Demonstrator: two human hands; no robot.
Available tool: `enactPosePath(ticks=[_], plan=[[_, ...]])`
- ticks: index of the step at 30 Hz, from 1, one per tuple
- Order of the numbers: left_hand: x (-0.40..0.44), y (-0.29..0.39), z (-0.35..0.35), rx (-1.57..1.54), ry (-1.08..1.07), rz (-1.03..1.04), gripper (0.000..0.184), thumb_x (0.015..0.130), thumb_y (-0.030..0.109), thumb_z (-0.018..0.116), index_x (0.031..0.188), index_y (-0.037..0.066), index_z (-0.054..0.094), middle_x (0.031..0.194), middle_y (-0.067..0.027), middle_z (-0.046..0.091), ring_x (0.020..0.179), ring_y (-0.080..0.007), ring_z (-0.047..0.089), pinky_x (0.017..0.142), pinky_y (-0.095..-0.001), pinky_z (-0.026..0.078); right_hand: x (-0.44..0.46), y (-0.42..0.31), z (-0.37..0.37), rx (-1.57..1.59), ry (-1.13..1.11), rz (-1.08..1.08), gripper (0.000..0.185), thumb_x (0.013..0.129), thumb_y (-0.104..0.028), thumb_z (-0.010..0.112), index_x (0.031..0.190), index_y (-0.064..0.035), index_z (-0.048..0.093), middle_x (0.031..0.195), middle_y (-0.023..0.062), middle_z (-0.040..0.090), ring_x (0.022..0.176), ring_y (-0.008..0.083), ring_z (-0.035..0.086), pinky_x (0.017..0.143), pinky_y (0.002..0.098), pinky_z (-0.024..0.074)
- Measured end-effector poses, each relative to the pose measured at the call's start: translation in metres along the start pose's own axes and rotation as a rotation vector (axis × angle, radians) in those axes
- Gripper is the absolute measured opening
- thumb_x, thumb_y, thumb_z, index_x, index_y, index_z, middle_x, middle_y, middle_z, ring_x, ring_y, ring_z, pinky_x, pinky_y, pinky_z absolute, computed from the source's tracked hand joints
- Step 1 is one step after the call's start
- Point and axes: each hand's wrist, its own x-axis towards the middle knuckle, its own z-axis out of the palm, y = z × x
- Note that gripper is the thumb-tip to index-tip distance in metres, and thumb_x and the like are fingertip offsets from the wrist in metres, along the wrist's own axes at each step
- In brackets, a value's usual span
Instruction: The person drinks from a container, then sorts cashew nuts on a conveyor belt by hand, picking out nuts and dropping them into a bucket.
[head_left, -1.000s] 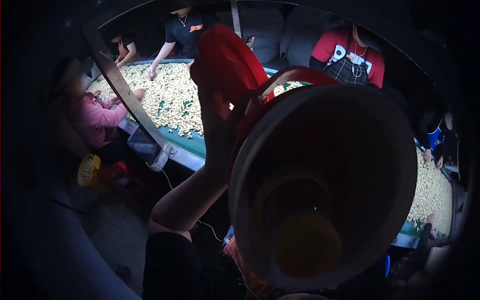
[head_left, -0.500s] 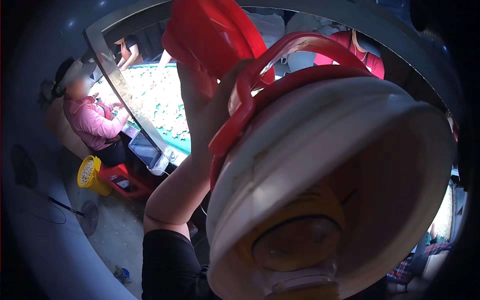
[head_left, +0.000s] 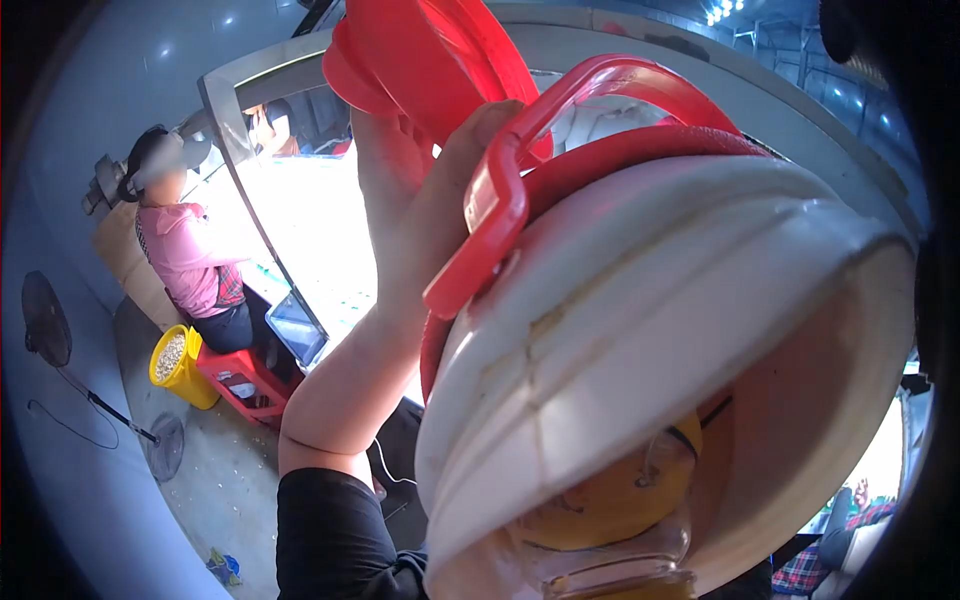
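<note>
My left hand [head_left: 425, 185] is raised, its fingers closed on a red lid-like plastic piece [head_left: 430, 55] at the top of the view. Close to the camera, a large white rounded vessel [head_left: 600, 310] with a red rim is tilted, its wide mouth facing down and towards me. A red loop handle [head_left: 500, 190] runs beside my thumb. Within the mouth shows a clear bottle-like neck [head_left: 620, 570] with a yellow part [head_left: 630, 490] behind it. My right hand is out of view, and what supports the white vessel is hidden.
A person in a pink top [head_left: 185, 250] sits left at a brightly lit sorting table [head_left: 320, 210]. Near them are a yellow bucket [head_left: 185, 370] of pale pieces and a red stool [head_left: 245, 380]. A fan [head_left: 48, 320] stands far left. A plaid sleeve [head_left: 800, 570] shows lower right.
The camera view has tilted up, showing more ceiling. The light has brightened and the tabletop is washed out. The red piece and white vessel stay almost in place.
</note>
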Motion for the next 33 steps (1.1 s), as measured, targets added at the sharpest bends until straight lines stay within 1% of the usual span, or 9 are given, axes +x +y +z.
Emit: enactPosePath(ticks=[2,4,5,9,12,16,21,28,33], plan=[[0.002,0.021,0.013,-0.059,-0.018,-0.062,0.044,0.077,0.002,0.062,0.114,0.003,0.039,0.099,-0.0079,0.055,0.090,-0.0152,0.055,0.078,-0.0293,0.045,0.002,-0.029,-0.003,0.008,-0.011,-0.056,0.060,0.089,-0.046,0.033,0.131,-0.0038,0.034,0.130,0.0153,0.043,0.117,0.0250,0.045,0.096,0.0391,0.0389],[0.004,0.029,0.033,-0.006,0.029,-0.069,0.044,0.077,0.002,0.063,0.114,0.002,0.039,0.098,-0.0081,0.055,0.089,-0.0154,0.055,0.078,-0.0292,0.045,0.016,-0.010,-0.008,-0.042,-0.014,-0.023,0.060,0.089,-0.047,0.033,0.131,-0.0038,0.033,0.130,0.0153,0.042,0.117,0.0250,0.045,0.097,0.0391,0.0388],[-0.004,0.022,0.022,0.024,0.048,-0.067,0.045,0.077,0.003,0.063,0.114,0.002,0.038,0.098,-0.0082,0.055,0.089,-0.0155,0.055,0.078,-0.0292,0.045,0.025,0.011,0.003,-0.059,-0.021,-0.012,0.060,0.089,-0.047,0.033,0.131,-0.0038,0.033,0.130,0.0153,0.042,0.117,0.0250,0.045,0.097,0.0391,0.0387],[-0.016,0.010,0.020,0.064,0.040,-0.050,0.047,0.077,0.004,0.064,0.115,0.002,0.037,0.098,-0.0086,0.055,0.088,-0.0159,0.055,0.078,-0.0293,0.044,0.033,0.013,-0.002,-0.098,-0.037,-0.016,0.061,0.089,-0.048,0.033,0.132,-0.0039,0.033,0.130,0.0153,0.042,0.117,0.0251,0.045,0.097,0.0392,0.0385],[0.015,-0.010,-0.045,0.084,-0.005,0.017,0.049,0.076,0.005,0.064,0.117,0.003,0.036,0.099,-0.0088,0.054,0.090,-0.0161,0.054,0.080,-0.0299,0.044,0.065,0.022,0.034,-0.115,-0.032,-0.009,0.062,0.088,-0.048,0.033,0.132,-0.0039,0.033,0.130,0.0153,0.042,0.117,0.0251,0.044,0.097,0.0392,0.0383],[0.009,-0.017,-0.030,0.140,-0.008,0.082,0.049,0.076,0.006,0.064,0.117,0.004,0.037,0.100,-0.0086,0.053,0.092,-0.0163,0.053,0.081,-0.0306,0.043,0.067,0.021,0.027,-0.129,-0.038,-0.019,0.063,0.088,-0.049,0.032,0.132,-0.0040,0.033,0.130,0.0153,0.042,0.117,0.0251,0.044,0.097,0.0392,0.0381],[-0.004,0.012,0.004,0.102,0.052,-0.022,0.048,0.077,0.006,0.064,0.117,0.004,0.037,0.100,-0.0082,0.053,0.091,-0.0158,0.054,0.079,-0.0295,0.043,0.068,0.018,0.019,-0.156,-0.046,-0.026,0.064,0.088,-0.050,0.032,0.132,-0.0040,0.033,0.131,0.0154,0.042,0.118,0.0251,0.044,0.097,0.0393,0.0379],[-0.004,0.013,0.003,0.088,0.034,-0.024,0.041,0.077,0.006,0.064,0.110,0.002,0.041,0.095,-0.0078,0.056,0.087,-0.0156,0.055,0.077,-0.0289,0.044,0.072,0.016,0.020,-0.189,-0.048,-0.032,0.065,0.087,-0.051,0.032,0.132,-0.0041,0.032,0.131,0.0154,0.041,0.118,0.0251,0.044,0.098,0.0393,0.0375],[-0.002,0.015,0.001,0.077,0.020,-0.031,0.041,0.076,0.007,0.065,0.109,0.002,0.041,0.095,-0.0079,0.056,0.089,-0.0160,0.055,0.078,-0.0292,0.045,0.078,0.014,0.022,-0.226,-0.048,-0.032,0.066,0.087,-0.052,0.032,0.132,-0.0041,0.032,0.131,0.0154,0.041,0.118,0.0252,0.043,0.098,0.0394,0.0372]])
